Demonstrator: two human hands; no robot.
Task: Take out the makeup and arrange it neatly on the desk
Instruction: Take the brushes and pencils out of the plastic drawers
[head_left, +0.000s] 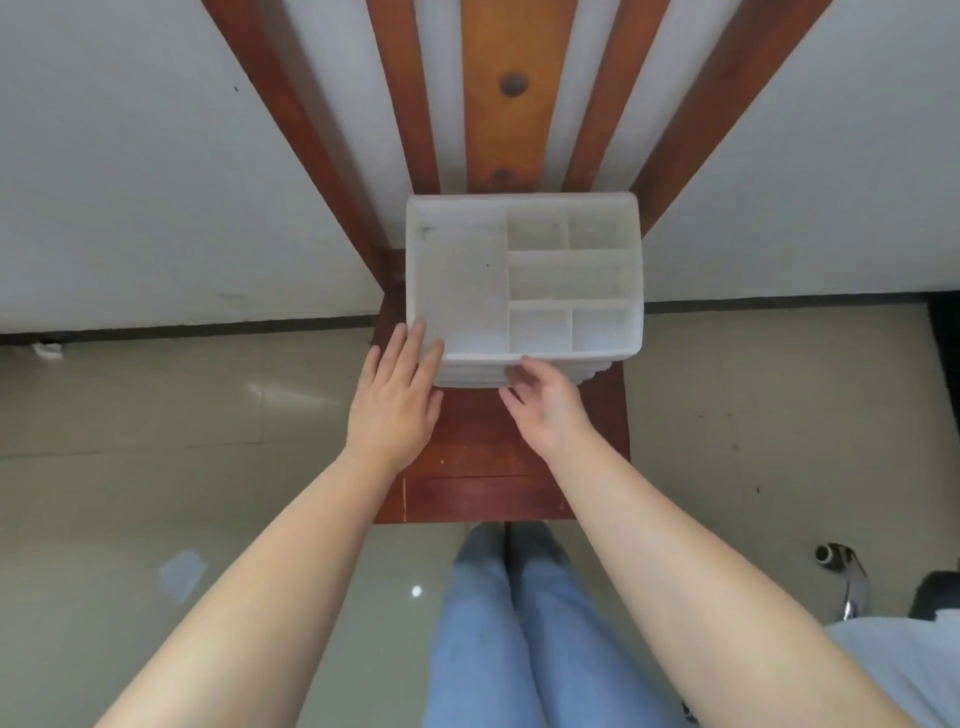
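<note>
A white organizer sits on a chair. The left hand rests flat, fingers spread, on its corner; the right hand curls at its front. A tug could slide it off the seat.

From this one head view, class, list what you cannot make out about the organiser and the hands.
- Organiser front drawers: foreshortened from above, contents unseen.
- Right hand fingertips: tucked against the organiser front, grip unclear.
- Chair seat under the organiser: covered.
- Left hand palm: faces down.
</note>
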